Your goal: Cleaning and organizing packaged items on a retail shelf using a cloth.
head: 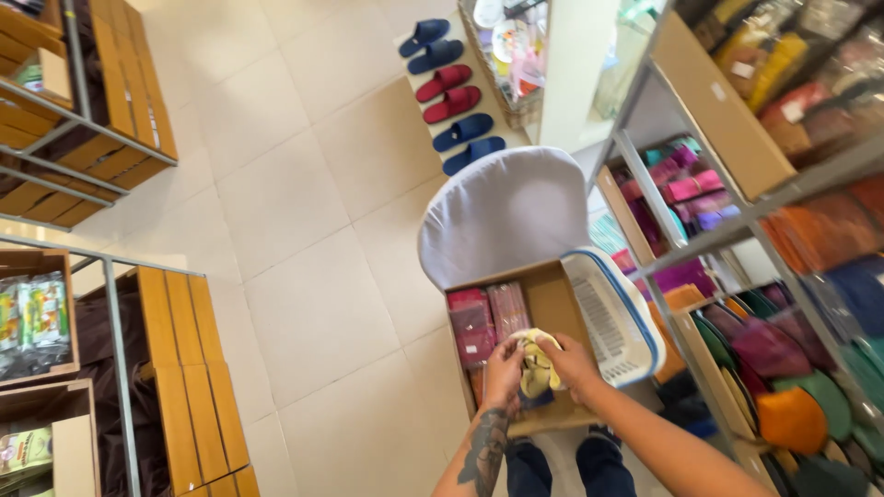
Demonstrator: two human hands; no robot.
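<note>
While both hands meet over the open cardboard box [552, 304], they hold a small yellow cloth [537, 364] between them. The left hand [503, 368] pinches one side and the right hand [571, 362] is curled around the other, fingers closed on it. The cloth looks soft, floppy and light, so it may be best held by its edges. Pink packets [488, 322] lie in the box, and a white basket [612, 317] sits just beside it.

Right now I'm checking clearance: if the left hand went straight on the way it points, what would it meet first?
Probably the red packets in the cardboard box, just beyond the left hand gripping the yellow cloth; depth is uncertain.
</note>
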